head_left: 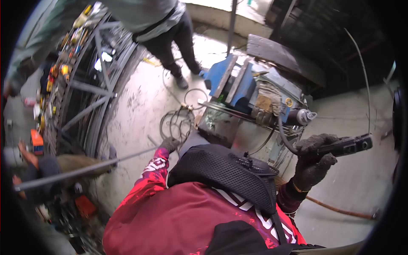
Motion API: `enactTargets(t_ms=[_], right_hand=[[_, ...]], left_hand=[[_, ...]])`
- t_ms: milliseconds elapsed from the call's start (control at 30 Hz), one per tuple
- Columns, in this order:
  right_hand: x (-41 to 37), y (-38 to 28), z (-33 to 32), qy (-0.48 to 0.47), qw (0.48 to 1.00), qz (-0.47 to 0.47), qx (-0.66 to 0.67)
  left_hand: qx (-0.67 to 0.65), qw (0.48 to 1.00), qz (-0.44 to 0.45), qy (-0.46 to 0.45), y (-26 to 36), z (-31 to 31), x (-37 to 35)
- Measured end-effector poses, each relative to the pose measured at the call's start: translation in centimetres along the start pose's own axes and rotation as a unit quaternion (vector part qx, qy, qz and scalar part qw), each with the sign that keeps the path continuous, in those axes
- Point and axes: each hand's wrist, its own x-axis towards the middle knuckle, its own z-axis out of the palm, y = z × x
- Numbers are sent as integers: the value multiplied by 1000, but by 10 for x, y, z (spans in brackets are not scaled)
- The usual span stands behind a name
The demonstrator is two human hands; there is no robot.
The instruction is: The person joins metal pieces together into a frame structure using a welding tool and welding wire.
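Concrete floor [140,102], stained, in a workshop. Nearest the camera, the gloved right hand [313,163] is clenched around the handle of a black electrode holder [346,146], held out to the right above the floor. A thin welding rod [364,72] rises from the holder's tip. The gloved left hand [171,143] is wrapped around one end of a steel bar [85,169], which runs low to the left. Just beyond are wire coils [178,121] and a blue machine [250,89]. A steel frame [95,80] stands to the left. Farthest off, a standing person [170,25].
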Motion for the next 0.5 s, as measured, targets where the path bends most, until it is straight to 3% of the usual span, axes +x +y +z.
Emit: enactTargets(t_ms=[167, 233, 267, 300, 367, 500], right_hand=[[15, 3, -1, -31, 999, 21, -32], [13, -6, 15, -54, 998, 10, -39], [14, -6, 19, -63, 997, 10, -39], [16, -9, 13, -76, 996, 33, -24], [11, -10, 25, 21, 999, 36, -17], [10, -8, 25, -27, 999, 32, -33]], left_hand=[[-79, 988, -24, 127, -52, 36, -33], [-88, 985, 27, 145, -65, 57, -60], [-114, 985, -12, 131, -70, 73, -65], [-96, 987, -1, 126, -76, 89, -69], [124, 981, 127, 81, -93, 125, -65], [134, 982, 100, 86, -96, 178, -79]])
